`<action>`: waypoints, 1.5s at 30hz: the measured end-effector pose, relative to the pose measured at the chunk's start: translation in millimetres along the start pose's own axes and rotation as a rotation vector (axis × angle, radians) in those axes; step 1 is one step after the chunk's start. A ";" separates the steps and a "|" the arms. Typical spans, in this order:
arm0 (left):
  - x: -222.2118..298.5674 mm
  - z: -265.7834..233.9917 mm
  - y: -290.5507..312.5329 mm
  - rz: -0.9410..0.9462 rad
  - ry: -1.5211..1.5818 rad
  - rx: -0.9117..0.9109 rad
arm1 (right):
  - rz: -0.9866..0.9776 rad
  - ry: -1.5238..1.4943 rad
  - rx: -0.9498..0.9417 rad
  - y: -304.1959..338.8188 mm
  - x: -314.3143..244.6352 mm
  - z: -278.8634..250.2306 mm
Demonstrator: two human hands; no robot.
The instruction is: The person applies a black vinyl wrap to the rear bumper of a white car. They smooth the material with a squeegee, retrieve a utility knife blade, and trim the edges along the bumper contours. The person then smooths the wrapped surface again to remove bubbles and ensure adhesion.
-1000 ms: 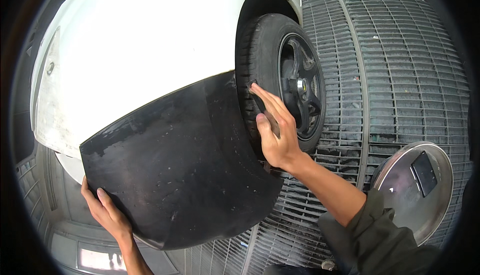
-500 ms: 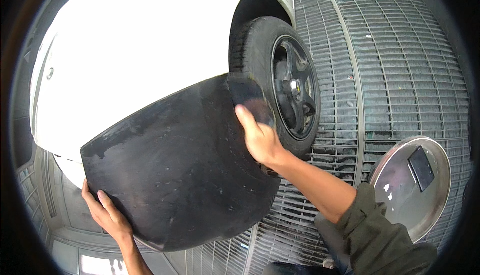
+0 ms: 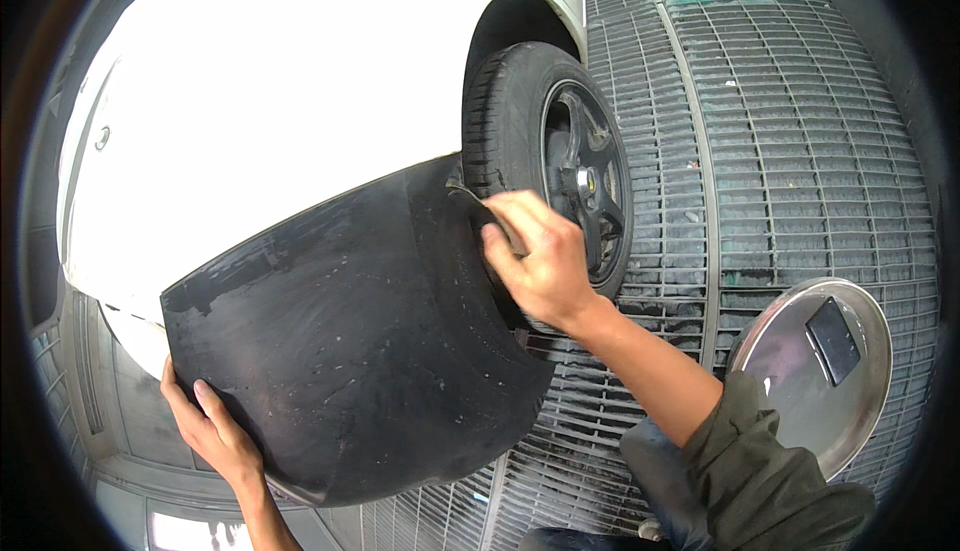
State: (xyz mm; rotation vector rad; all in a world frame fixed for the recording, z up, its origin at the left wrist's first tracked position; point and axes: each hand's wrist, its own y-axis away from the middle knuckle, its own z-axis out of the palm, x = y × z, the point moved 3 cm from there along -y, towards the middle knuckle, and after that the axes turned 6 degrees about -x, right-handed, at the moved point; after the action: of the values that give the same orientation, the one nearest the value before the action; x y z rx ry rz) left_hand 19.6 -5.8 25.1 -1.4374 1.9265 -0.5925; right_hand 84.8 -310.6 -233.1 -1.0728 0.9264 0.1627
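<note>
A black bumper [image 3: 340,351] with scuffed, wet-looking patches fills the lower middle, below the white car body [image 3: 280,81]. My left hand [image 3: 212,431] grips its lower left edge, thumb on the black face and fingers round the side. At the bumper's wheel-arch edge, my right hand [image 3: 545,261] is closed, slightly blurred. It pinches a thin, dark, flexible sheet that looks like sandpaper [image 3: 466,189]; only a narrow strip of it shows, bent at the edge. Just beyond the right hand is the tyre [image 3: 510,116].
A round metal basin [image 3: 878,391] stands on the floor at the right, with a dark rectangular block [image 3: 833,341] in it. Metal floor grating [image 3: 800,151] stretches along the right side. My knee [image 3: 650,471] is near the lower edge.
My right hand has moved a little right and turned, its fingers now over the arch edge. The sheet, lying broad against the arch before, shows only its edge. The left hand keeps its hold.
</note>
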 end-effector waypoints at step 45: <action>-20.9 7.7 5.2 -0.054 -0.021 0.048 | 0.908 -0.827 -0.081 1.9 -2.0 38.6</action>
State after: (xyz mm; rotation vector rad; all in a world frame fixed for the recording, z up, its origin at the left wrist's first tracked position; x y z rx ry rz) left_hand 25.6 15.9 21.1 -1.4642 1.8500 -0.6417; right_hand 104.5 -277.8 -227.0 -0.4850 0.5732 1.2982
